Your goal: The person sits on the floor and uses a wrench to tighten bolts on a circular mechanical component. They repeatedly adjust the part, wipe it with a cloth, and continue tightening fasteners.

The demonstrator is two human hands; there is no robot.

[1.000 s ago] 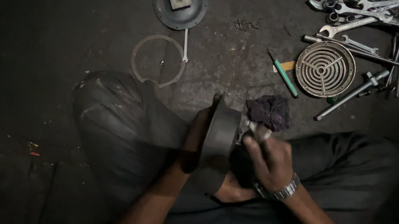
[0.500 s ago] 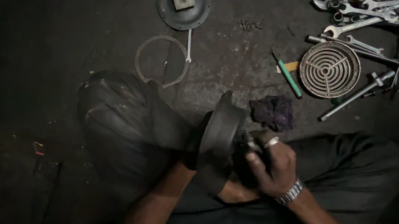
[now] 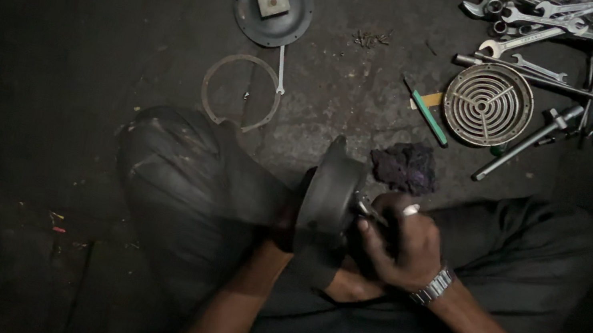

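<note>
Guy's sitting cross-legged, left hand [image 3: 284, 229] gripping a round, dull dark metal housing [image 3: 327, 200] on edge over his lap, right hand [image 3: 401, 242] fingers curled tight against its face. Crumpled purple rag [image 3: 404, 166] just beyond.

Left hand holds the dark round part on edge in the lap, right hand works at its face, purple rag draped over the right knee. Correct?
Not quite. In the head view the purple rag lies on the floor beyond the knees, not on one. The rest holds: left hand holds the dark round part, right hand works at its face.
</note>
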